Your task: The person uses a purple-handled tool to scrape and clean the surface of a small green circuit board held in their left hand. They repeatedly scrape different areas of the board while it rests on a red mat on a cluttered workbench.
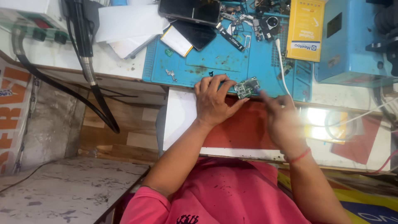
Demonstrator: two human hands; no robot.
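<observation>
My left hand [214, 99] grips a small green circuit board [246, 88] by its left side, at the near edge of the blue work mat [215, 58]. My right hand [282, 120] is blurred and reaches toward the board's right edge with fingers pinched; a thin tool tip seems to touch the board there, but I cannot make it out clearly. A red thread band circles my right wrist.
Dark phones [192, 12] and a white pad lie at the mat's far side with loose small parts. A yellow box [305, 29] and a blue machine [352, 37] stand at right. A black-handled tool with hose [85, 45] hangs left. A white cable [284, 72] crosses the mat.
</observation>
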